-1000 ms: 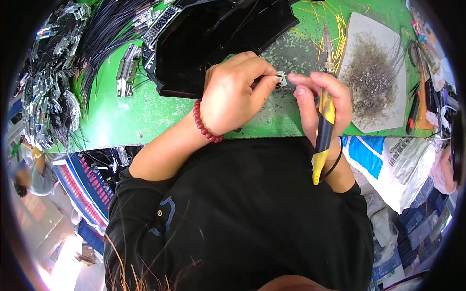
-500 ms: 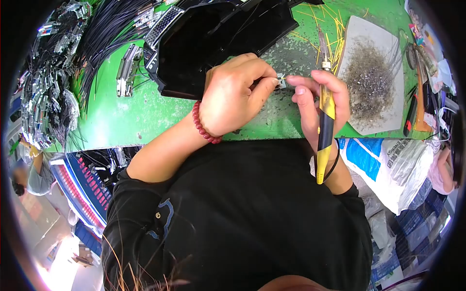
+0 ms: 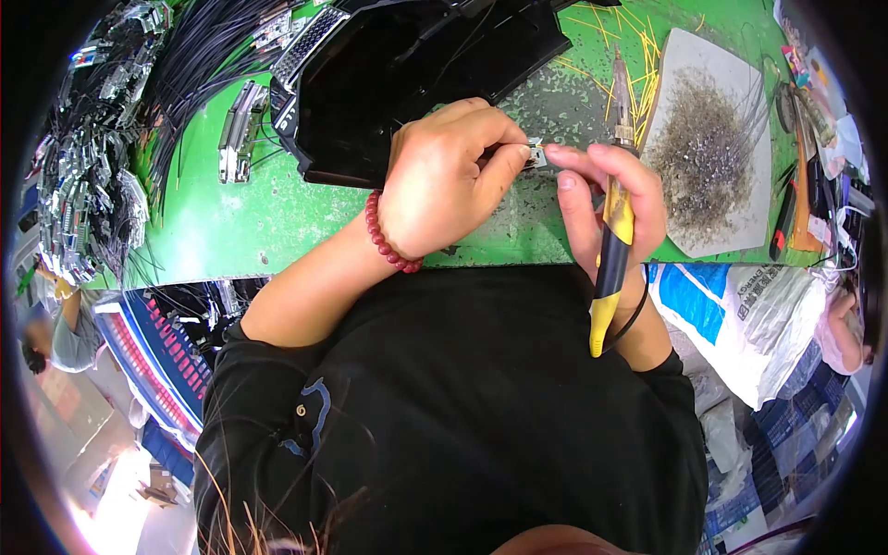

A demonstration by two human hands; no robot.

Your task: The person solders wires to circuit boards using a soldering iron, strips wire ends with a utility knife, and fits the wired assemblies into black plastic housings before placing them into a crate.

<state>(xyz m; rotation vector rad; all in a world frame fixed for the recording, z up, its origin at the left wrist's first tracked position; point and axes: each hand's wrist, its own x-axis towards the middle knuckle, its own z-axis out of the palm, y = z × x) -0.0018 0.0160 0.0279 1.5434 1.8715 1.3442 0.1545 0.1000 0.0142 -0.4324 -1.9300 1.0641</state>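
My left hand (image 3: pixel 458 176), with a red bead bracelet at the wrist, pinches a small metal part (image 3: pixel 536 154) between thumb and forefinger, over the green table near the black plastic housing (image 3: pixel 370 92). My right hand (image 3: pixel 610 199) holds a yellow and black soldering iron (image 3: pixel 610 268) between its fingers, the metal tip pointing up and away from me. The right forefinger's tip lies beside the small part. Whether it touches the part cannot be made out.
Grey board (image 3: pixel 708 148) with dark debris lies at the right. Yellow wires (image 3: pixel 645 79) are behind the iron. Metal modules (image 3: pixel 242 132) and black wires (image 3: pixel 190 69) lie at the left. A red-black cutter (image 3: pixel 783 217) is at the right edge. Co-workers' arms show at both sides.
The soldering iron has tilted in my right hand: its handle end has swung left. The right fingers have shifted slightly. My left hand has hardly moved.
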